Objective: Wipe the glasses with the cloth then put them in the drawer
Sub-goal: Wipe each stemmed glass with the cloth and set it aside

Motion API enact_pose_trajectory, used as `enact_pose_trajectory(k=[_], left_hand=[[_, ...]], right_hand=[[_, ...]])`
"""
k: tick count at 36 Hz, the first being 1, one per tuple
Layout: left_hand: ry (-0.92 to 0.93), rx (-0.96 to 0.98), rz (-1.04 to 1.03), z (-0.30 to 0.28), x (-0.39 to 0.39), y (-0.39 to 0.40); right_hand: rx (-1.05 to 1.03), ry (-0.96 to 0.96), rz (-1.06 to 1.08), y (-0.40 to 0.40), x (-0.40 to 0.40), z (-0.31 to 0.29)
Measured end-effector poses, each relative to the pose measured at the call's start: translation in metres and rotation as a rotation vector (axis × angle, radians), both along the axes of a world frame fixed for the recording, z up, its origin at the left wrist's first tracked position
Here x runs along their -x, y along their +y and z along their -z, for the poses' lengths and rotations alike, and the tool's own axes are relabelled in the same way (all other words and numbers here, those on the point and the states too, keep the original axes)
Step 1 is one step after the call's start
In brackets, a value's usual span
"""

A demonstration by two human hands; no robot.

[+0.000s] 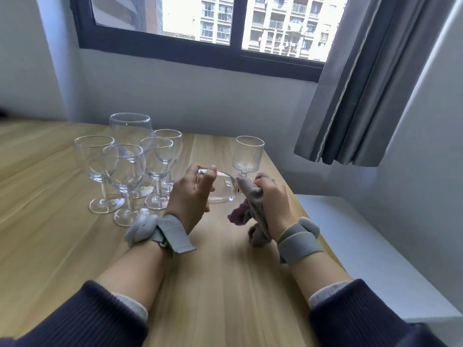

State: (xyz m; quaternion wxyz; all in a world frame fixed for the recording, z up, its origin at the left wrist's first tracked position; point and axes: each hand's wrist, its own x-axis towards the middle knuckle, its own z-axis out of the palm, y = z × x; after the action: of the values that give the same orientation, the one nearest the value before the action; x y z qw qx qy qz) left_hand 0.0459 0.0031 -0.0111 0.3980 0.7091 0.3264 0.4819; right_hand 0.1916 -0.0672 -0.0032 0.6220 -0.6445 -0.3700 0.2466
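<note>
1. Head view: a wood-grain table point(62, 171) under a dark-framed window point(200, 26) with a grey curtain point(363, 96).
2. Five smooth clear stemmed glasses point(124, 166) cluster left; a ribbed goblet point(248, 154) stands just behind the hands.
3. Left hand point(193, 194) grips a tilted wine glass point(223, 189).
4. Right hand point(271, 201) clutches a bunched grey-mauve cloth point(250, 209) against its bowl.

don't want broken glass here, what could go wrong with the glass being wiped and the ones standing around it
1. The left hand holds the glass on its side above the table while the right hand works the cloth at its mouth; a slip could drop it.
2. The ribbed glass stands just behind the cloth, near the table's right edge; a wide wipe might knock it off.
3. Five stemmed glasses crowd beside the left hand.
</note>
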Motion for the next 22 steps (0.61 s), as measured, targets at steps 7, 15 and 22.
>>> enact_pose_trajectory(k=[7, 15, 22], left_hand=[[-0.027, 0.616, 0.111, -0.004, -0.004, 0.005], [-0.009, 0.804, 0.119, -0.004, -0.003, 0.002], [-0.033, 0.343, -0.022, -0.006, 0.0, -0.006]], right_hand=[[-0.307, -0.553, 0.087, -0.009, 0.004, 0.005], [-0.307, -0.652, 0.037, -0.008, 0.003, 0.004], [-0.065, -0.195, -0.037, -0.003, 0.003, -0.004]])
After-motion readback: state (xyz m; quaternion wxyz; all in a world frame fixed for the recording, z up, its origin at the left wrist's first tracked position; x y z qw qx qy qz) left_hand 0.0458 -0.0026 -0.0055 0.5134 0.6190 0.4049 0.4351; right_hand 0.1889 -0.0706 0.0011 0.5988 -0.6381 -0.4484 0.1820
